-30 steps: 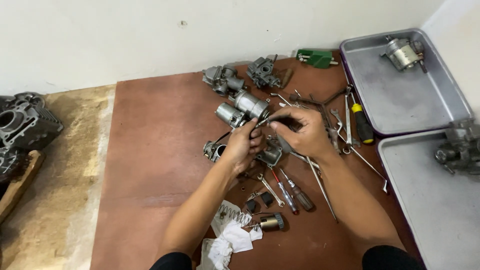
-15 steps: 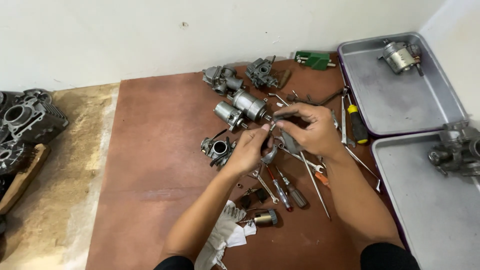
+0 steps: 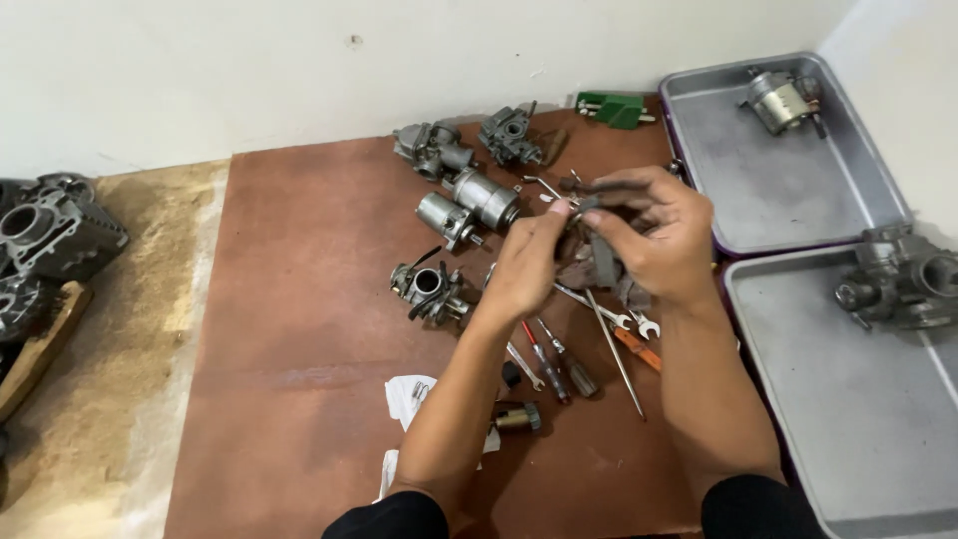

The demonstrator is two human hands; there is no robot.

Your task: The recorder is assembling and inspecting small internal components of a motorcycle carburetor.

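Both hands are raised over the middle of a brown mat (image 3: 299,339). My right hand (image 3: 659,240) grips a small dark grey metal carburetor part (image 3: 602,258) between thumb and fingers. My left hand (image 3: 529,265) pinches at the top of the same part with its fingertips. Just left of my left wrist a grey carburetor (image 3: 427,289) lies on the mat. Under the hands lie several screwdrivers (image 3: 549,361) and wrenches (image 3: 599,304).
Several carburetor bodies and cylinders (image 3: 469,195) lie at the mat's far side, beside a green object (image 3: 614,108). Two metal trays (image 3: 798,190) (image 3: 858,419) at right each hold a carburetor. Dark engine casings (image 3: 45,240) sit at left. White paper (image 3: 409,397) lies near my left forearm.
Both hands have lifted the small part up off the mat and moved slightly right; the grey carburetor they covered now lies exposed at left.
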